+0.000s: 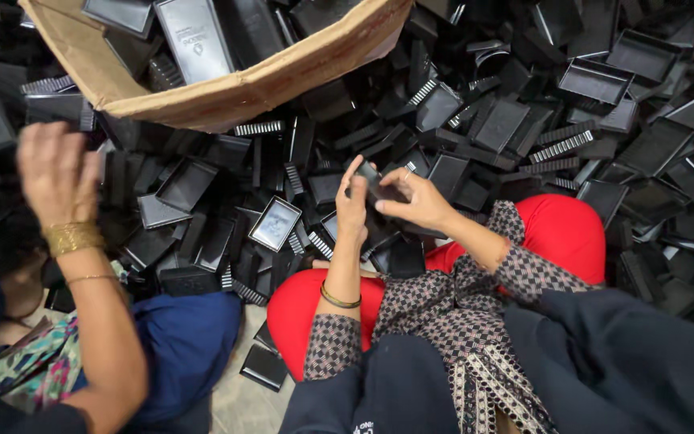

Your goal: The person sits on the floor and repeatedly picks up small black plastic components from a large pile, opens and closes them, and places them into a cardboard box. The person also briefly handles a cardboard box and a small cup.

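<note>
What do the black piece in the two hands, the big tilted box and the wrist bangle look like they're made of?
Black piece, held between the left hand and right hand: probably moulded plastic, smooth with a dull sheen like the pile around it. Box: brown cardboard, matte, with a soft bent rim. Bangle on the left wrist: thin, gold-coloured and shiny, likely metal.

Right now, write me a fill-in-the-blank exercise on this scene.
1. Both hands, left hand and right hand, hold one small ____ plastic part.
2. The cardboard box lies tipped on the ____ of parts.
3. The person's knees are clad in ____.

Missing words: black; pile; red
</note>
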